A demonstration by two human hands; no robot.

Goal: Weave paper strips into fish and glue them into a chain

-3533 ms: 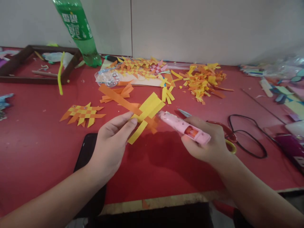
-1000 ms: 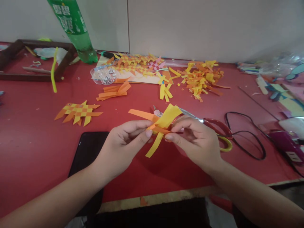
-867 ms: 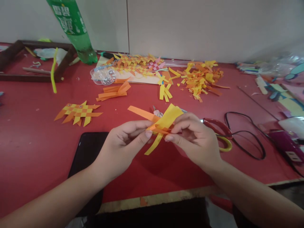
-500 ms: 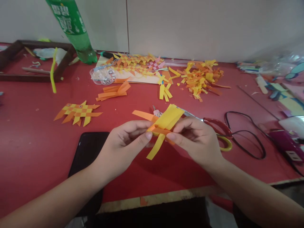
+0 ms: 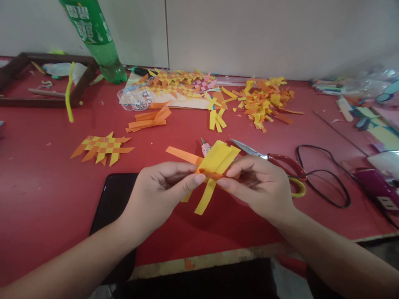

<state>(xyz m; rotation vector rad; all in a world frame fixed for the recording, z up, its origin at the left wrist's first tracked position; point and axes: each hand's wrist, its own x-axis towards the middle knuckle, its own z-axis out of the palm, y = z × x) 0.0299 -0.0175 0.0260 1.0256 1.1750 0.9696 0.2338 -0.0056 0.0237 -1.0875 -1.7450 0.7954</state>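
Between my two hands, above the red table, are yellow and orange paper strips (image 5: 216, 158) crossing each other. My left hand (image 5: 165, 187) is closed, its thumb and fingers pinching the left side of the crossing. From the right, my right hand (image 5: 260, 185) pinches the orange strip between thumb and forefinger. One orange end sticks out to the upper left, and yellow ends hang below. Partly hidden behind the strips stands a small pink-wrapped pointed tool (image 5: 205, 146). A woven orange and yellow paper fish (image 5: 102, 148) lies off to the left.
Scissors (image 5: 283, 164) and a black cord (image 5: 324, 174) lie right of my right hand. A phone (image 5: 114, 203) sits under my left forearm. Farther back are orange strips (image 5: 151, 120), yellow strips (image 5: 216, 120), a scrap pile (image 5: 264, 101), woven fish (image 5: 174, 83) and a green bottle (image 5: 102, 45).
The strips have tilted and dropped slightly in my hands, so a second yellow end shows below. My left hand has shifted slightly; the scissor blades are now more visible.
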